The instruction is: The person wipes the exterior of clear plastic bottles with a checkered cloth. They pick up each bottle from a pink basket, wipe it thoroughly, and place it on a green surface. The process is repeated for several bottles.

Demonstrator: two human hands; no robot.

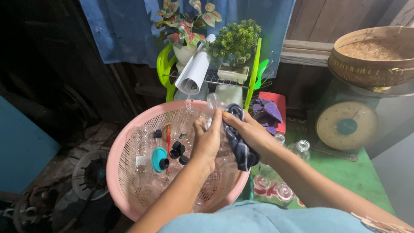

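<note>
Your left hand (pixel 208 140) is wrapped around a clear plastic bottle (pixel 213 103), fingers closed on its body, holding it tilted over the pink basket (pixel 115 159) with the open neck pointing up and away from you. Your right hand (pixel 250 131) grips a dark checked cloth (pixel 238 144), bunched in the palm, its upper end pressed against the bottle right beside your left fingertips, its loose tail hanging down over the basket's near rim. So both hands are closed, one on the bottle, one on the cloth, and they meet above the right half of the basket.

Down inside the basket lie more clear bottles, a round teal lid (pixel 158 159), several small black caps (pixel 177 149) clustered just beside it, and a red-handled tool (pixel 167 134) lying near the caps.

To the right, on the green surface (pixel 345 172), small glass jars (pixel 300 149) stand close to your right forearm. A purple cloth (pixel 265 111) rests on a red box just behind your right hand. Farther right sits a dial scale (pixel 347 126) carrying a woven bamboo tray (pixel 373 54). Behind the basket a green dish rack (pixel 207 80) holds two potted plants (pixel 235 43) and a rolled white sheet (pixel 193 73)
</note>
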